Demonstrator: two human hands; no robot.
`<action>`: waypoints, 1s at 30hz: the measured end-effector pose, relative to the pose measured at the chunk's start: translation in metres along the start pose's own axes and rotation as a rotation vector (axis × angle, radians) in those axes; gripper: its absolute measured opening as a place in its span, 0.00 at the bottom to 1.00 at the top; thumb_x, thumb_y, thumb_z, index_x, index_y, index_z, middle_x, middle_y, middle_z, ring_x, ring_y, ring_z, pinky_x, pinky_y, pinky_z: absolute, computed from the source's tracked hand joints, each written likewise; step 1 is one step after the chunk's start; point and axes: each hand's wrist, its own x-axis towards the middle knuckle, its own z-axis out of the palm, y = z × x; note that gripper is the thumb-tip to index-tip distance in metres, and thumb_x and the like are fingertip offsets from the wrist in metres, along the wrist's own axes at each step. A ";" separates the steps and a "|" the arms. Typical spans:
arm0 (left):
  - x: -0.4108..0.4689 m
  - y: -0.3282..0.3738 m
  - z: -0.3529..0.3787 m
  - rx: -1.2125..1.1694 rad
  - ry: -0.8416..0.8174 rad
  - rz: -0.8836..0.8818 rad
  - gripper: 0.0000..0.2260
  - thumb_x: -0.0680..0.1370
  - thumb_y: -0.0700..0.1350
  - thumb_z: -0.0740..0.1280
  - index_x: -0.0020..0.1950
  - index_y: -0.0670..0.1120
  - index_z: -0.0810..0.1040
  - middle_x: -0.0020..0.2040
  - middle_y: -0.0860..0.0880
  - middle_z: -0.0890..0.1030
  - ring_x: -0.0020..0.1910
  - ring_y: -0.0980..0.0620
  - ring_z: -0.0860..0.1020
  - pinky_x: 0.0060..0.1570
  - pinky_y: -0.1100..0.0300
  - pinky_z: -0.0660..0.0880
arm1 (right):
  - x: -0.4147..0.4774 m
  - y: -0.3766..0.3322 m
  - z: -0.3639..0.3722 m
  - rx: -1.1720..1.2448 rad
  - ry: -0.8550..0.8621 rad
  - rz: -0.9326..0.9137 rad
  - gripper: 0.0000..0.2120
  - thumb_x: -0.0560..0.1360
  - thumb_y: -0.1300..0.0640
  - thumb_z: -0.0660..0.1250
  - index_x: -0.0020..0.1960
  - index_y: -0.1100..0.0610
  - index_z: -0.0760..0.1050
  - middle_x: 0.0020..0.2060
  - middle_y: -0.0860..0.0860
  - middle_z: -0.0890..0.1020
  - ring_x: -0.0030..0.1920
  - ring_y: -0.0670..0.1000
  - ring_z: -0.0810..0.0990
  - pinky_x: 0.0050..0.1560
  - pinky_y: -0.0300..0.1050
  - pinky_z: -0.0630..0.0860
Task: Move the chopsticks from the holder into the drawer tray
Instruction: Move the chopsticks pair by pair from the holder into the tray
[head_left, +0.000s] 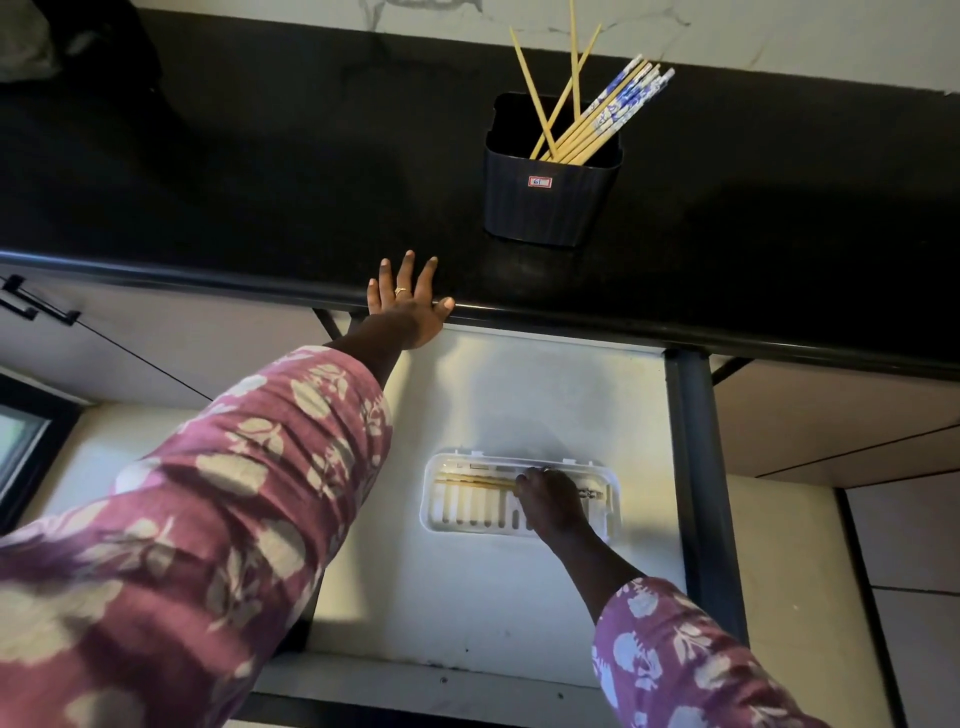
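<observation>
A black ribbed holder (550, 197) stands on the dark counter and holds several chopsticks (597, 117), some plain bamboo, some with blue-and-white tops. Below it the drawer is pulled out, with a white slotted tray (522, 496) on its floor. A pair of chopsticks (475, 480) lies lengthwise in the tray. My right hand (550, 501) is down in the tray, fingers closed over the middle of that pair. My left hand (408, 304) rests flat on the counter's front edge, fingers spread, holding nothing.
The open drawer (519, 395) has a pale floor and a dark right side rail (701, 467). A closed cabinet front with a black handle (36, 304) is at the left. A marble wall (779, 36) runs behind the counter.
</observation>
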 end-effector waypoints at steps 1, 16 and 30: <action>0.000 0.000 -0.001 0.000 -0.004 -0.001 0.28 0.82 0.57 0.51 0.78 0.55 0.41 0.79 0.50 0.38 0.77 0.44 0.36 0.75 0.47 0.38 | 0.000 0.000 0.000 -0.024 0.000 -0.011 0.19 0.31 0.61 0.79 0.17 0.58 0.73 0.15 0.52 0.74 0.16 0.49 0.76 0.19 0.30 0.68; 0.002 0.021 -0.017 0.057 -0.136 -0.090 0.26 0.82 0.56 0.50 0.77 0.59 0.42 0.79 0.47 0.37 0.77 0.36 0.38 0.74 0.43 0.43 | 0.051 0.048 -0.116 -0.122 0.696 -0.320 0.07 0.69 0.65 0.65 0.34 0.58 0.78 0.26 0.54 0.77 0.27 0.55 0.76 0.24 0.45 0.69; 0.018 0.016 -0.021 0.106 -0.231 -0.081 0.24 0.82 0.58 0.47 0.76 0.62 0.42 0.79 0.45 0.40 0.76 0.33 0.40 0.72 0.37 0.44 | 0.183 0.098 -0.326 1.106 0.714 0.684 0.19 0.73 0.53 0.72 0.58 0.64 0.78 0.57 0.60 0.82 0.58 0.56 0.80 0.55 0.44 0.76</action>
